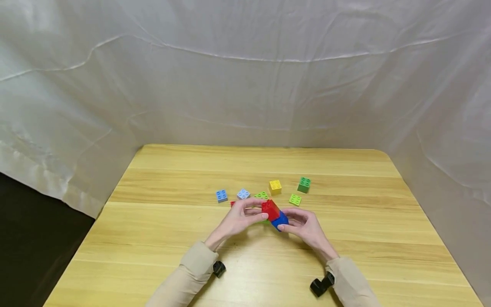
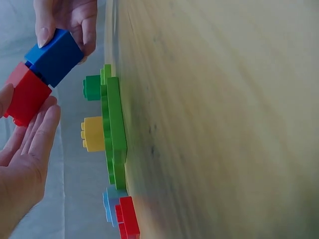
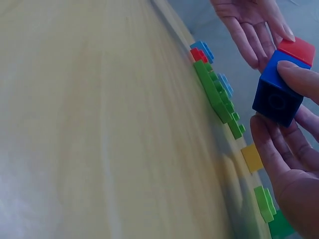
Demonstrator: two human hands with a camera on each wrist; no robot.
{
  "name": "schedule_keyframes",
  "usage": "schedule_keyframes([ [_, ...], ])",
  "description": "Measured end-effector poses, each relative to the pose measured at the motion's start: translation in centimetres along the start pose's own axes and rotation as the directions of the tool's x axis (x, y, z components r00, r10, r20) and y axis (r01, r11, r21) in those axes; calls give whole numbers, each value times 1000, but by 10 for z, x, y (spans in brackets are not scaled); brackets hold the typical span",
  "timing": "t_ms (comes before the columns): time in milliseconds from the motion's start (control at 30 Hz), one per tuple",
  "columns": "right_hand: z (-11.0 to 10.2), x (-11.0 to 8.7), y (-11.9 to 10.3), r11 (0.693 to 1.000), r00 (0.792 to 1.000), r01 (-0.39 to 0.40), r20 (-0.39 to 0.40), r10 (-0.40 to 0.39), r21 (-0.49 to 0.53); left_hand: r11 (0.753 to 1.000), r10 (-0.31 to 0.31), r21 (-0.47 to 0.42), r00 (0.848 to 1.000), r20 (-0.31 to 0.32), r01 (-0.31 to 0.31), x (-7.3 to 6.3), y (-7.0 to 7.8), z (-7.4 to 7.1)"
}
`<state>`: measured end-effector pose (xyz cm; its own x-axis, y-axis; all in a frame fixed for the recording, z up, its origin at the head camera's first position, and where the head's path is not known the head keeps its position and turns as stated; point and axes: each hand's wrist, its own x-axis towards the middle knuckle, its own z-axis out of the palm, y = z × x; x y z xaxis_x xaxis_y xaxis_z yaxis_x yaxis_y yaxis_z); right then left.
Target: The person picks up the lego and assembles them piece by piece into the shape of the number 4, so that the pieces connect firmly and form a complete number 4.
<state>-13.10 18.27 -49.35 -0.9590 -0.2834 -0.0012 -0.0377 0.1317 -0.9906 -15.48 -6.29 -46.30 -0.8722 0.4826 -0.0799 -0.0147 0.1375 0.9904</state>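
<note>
My left hand [image 1: 238, 217] pinches a red toy brick [image 1: 270, 209] between thumb and fingers, with its studs facing up and to the left. My right hand [image 1: 310, 230] grips a blue brick [image 1: 281, 221] by its sides, thumb on the near face. Both bricks are up above the table, end to end and tilted, the blue one against the underside of the red one. In the left wrist view a slight step shows between the red brick [image 2: 29, 94] and the blue brick [image 2: 55, 57]. The blue brick's hollow underside [image 3: 276, 102] faces the right wrist camera.
Under the hands lies a long light green studded piece [image 2: 117, 129], largely hidden in the head view. Around it sit a blue brick [image 1: 221, 196], a pale blue brick [image 1: 243, 194], a small red brick [image 2: 129, 217], a yellow brick [image 1: 275, 187], a dark green brick [image 1: 304, 184] and a lime piece [image 1: 295, 199].
</note>
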Motion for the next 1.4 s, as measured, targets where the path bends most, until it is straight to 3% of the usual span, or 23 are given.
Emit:
schedule_keyframes([
  [633,-2,-5,-2,997,998,61,-10,-62,-42,1000,11,22,1000,6,-11,-6,2,3],
  [1267,-3,-4,-3,999,999,37,24,-37,-19,998,18,57,1000,1,-19,-6,2,3],
  [1400,-3,-4,-4,1000,1000,16,19,-16,-15,999,32,20,999,26,-32,-5,0,3],
])
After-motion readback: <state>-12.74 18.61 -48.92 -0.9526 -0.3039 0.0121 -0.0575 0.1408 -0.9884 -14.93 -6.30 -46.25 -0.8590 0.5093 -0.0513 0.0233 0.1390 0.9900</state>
